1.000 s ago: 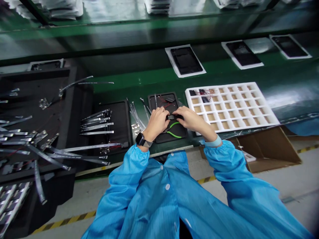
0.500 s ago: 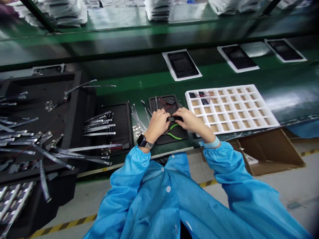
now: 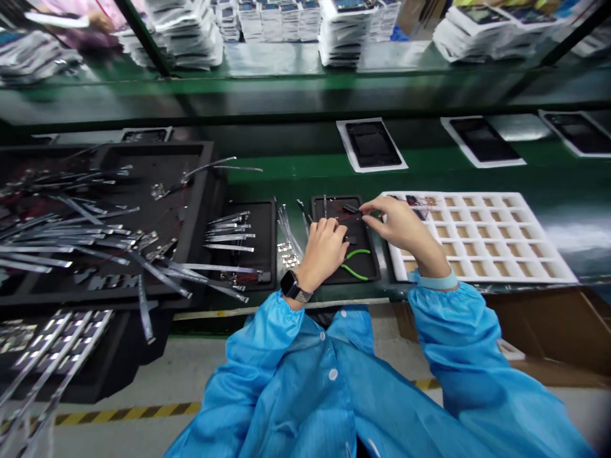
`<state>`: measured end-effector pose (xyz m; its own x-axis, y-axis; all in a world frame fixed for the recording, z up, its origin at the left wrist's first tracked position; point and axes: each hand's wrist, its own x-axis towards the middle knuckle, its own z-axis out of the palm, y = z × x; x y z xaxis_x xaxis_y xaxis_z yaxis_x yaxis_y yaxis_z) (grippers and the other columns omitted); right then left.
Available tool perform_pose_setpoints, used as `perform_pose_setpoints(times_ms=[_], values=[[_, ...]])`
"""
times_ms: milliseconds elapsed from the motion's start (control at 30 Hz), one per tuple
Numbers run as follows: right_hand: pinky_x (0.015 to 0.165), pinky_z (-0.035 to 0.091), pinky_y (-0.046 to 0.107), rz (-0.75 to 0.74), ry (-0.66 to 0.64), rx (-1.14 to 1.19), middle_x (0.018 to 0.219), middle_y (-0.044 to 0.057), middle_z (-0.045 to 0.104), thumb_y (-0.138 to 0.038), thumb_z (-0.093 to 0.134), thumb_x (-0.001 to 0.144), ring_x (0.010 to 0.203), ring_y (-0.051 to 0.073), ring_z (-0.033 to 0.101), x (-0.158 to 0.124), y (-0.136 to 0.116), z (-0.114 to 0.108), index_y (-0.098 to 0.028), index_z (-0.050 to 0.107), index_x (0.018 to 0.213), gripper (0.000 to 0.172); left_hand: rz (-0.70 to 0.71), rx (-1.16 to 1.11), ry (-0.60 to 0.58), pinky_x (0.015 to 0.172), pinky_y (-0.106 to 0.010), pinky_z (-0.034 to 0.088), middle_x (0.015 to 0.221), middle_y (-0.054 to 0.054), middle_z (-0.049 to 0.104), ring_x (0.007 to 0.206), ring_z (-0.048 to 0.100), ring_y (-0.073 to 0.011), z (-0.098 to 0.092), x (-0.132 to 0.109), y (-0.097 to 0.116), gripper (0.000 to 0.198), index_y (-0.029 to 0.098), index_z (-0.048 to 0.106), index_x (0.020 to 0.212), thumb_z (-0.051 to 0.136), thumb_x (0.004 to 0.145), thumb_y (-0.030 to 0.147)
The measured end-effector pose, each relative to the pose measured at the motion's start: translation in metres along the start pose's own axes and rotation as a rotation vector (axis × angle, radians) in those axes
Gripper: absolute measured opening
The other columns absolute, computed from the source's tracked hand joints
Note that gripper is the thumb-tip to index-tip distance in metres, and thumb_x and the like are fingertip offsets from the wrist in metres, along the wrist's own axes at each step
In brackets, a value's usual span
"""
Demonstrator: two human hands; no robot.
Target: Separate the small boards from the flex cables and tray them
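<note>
A worker's right hand reaches toward a small black component in the upper part of a black tray at centre frame. Thumb and forefinger are drawn close just beside it; whether they pinch it cannot be told. The left hand, fingers curled, rests on the tray near a second black part and one pair of green-handled pliers. A white foam tray sits at right. Three black panels on white sheets line the belt above, while flat ribbon cables crowd the left. A co-worker's hand shows at upper left.
</note>
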<state>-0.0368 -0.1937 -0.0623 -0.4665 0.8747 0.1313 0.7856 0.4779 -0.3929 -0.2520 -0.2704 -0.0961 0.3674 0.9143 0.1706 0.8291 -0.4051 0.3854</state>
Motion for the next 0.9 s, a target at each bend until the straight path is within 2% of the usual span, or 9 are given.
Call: perform_pose_setpoints(times_ms=[100, 200, 300, 367, 467, 567, 633, 700, 900], values=[[0.099, 0.054, 0.058, 0.022, 0.049, -0.060, 0.109, 0.017, 0.078, -0.026, 0.061, 0.091, 0.108, 0.039, 0.070, 0.020, 0.003, 0.002, -0.021, 0.079, 0.108, 0.025, -0.001, -0.072, 0.062, 0.105, -0.045, 0.046, 0.131, -0.013, 0.066, 0.123, 0.058, -0.0296, -0.022, -0.018, 0.012, 0.023, 0.017, 0.067, 0.125, 0.062, 0.106, 0.029], [0.097, 0.054, 0.059, -0.018, 0.034, -0.020, 0.106, 0.016, 0.078, -0.035, 0.062, 0.090, 0.104, 0.040, 0.070, 0.036, -0.005, 0.003, -0.022, 0.079, 0.103, 0.025, 0.101, -0.214, 0.005, 0.105, -0.043, 0.048, 0.129, -0.012, 0.069, 0.122, 0.062, -0.0273, -0.055, -0.050, 0.020, 0.024, 0.019, 0.069, 0.124, 0.057, 0.110, 0.033], [0.090, 0.056, 0.053, -0.103, 0.056, 0.128, 0.107, 0.014, 0.079, -0.041, 0.063, 0.092, 0.100, 0.035, 0.071, 0.046, -0.033, -0.006, -0.023, 0.078, 0.105, 0.027, 0.267, -0.417, -0.125, 0.104, -0.039, 0.051, 0.126, -0.010, 0.074, 0.117, 0.067, -0.0239, -0.098, -0.100, 0.016, 0.028, 0.020, 0.069, 0.126, 0.057, 0.111, 0.040], [0.085, 0.056, 0.048, -0.154, 0.092, 0.235, 0.106, 0.012, 0.080, -0.041, 0.064, 0.095, 0.098, 0.033, 0.072, 0.050, -0.059, -0.016, -0.024, 0.077, 0.104, 0.024, 0.317, -0.564, -0.122, 0.101, -0.037, 0.054, 0.122, -0.009, 0.078, 0.111, 0.071, -0.0217, -0.134, -0.142, 0.010, 0.030, 0.020, 0.067, 0.130, 0.063, 0.108, 0.041], [0.082, 0.054, 0.045, -0.242, 0.135, 0.342, 0.102, 0.009, 0.079, -0.041, 0.066, 0.097, 0.095, 0.031, 0.073, 0.061, -0.103, -0.031, -0.027, 0.076, 0.102, 0.017, 0.176, -0.657, 0.058, 0.093, -0.034, 0.059, 0.113, -0.008, 0.081, 0.102, 0.076, -0.0203, -0.197, -0.203, -0.003, 0.033, 0.023, 0.066, 0.137, 0.069, 0.105, 0.028], [0.081, 0.053, 0.043, -0.345, 0.094, 0.419, 0.100, 0.006, 0.079, -0.039, 0.068, 0.097, 0.092, 0.029, 0.072, 0.079, -0.144, -0.034, -0.029, 0.077, 0.100, 0.014, -0.157, -0.309, 0.252, 0.089, -0.031, 0.060, 0.109, -0.003, 0.082, 0.098, 0.076, -0.0203, -0.257, -0.236, -0.020, 0.023, 0.029, 0.074, 0.122, 0.069, 0.102, 0.020], [0.083, 0.053, 0.042, -0.431, 0.035, 0.448, 0.100, 0.006, 0.080, -0.037, 0.068, 0.097, 0.093, 0.028, 0.072, 0.091, -0.169, -0.027, -0.028, 0.077, 0.098, 0.013, -0.351, -0.053, 0.337, 0.089, -0.034, 0.060, 0.107, -0.002, 0.082, 0.096, 0.076, -0.0220, -0.287, -0.234, -0.039, 0.012, 0.028, 0.077, 0.110, 0.071, 0.100, 0.027], [0.084, 0.053, 0.042, -0.527, -0.017, 0.463, 0.099, 0.005, 0.080, -0.035, 0.067, 0.097, 0.093, 0.027, 0.071, 0.099, -0.190, -0.016, -0.026, 0.077, 0.097, 0.013, -0.424, 0.094, 0.309, 0.088, -0.035, 0.059, 0.106, -0.004, 0.081, 0.095, 0.075, -0.0233, -0.303, -0.214, -0.068, 0.014, 0.025, 0.078, 0.107, 0.068, 0.100, 0.033], [0.088, 0.051, 0.044, -0.654, -0.048, 0.413, 0.097, 0.007, 0.078, -0.025, 0.062, 0.095, 0.094, 0.027, 0.065, 0.115, -0.237, 0.026, -0.024, 0.077, 0.093, 0.015, -0.448, 0.378, -0.019, 0.107, -0.036, 0.053, 0.124, -0.013, 0.078, 0.116, 0.071, -0.0275, -0.294, -0.108, -0.176, 0.035, 0.015, 0.077, 0.125, 0.066, 0.093, 0.021]])
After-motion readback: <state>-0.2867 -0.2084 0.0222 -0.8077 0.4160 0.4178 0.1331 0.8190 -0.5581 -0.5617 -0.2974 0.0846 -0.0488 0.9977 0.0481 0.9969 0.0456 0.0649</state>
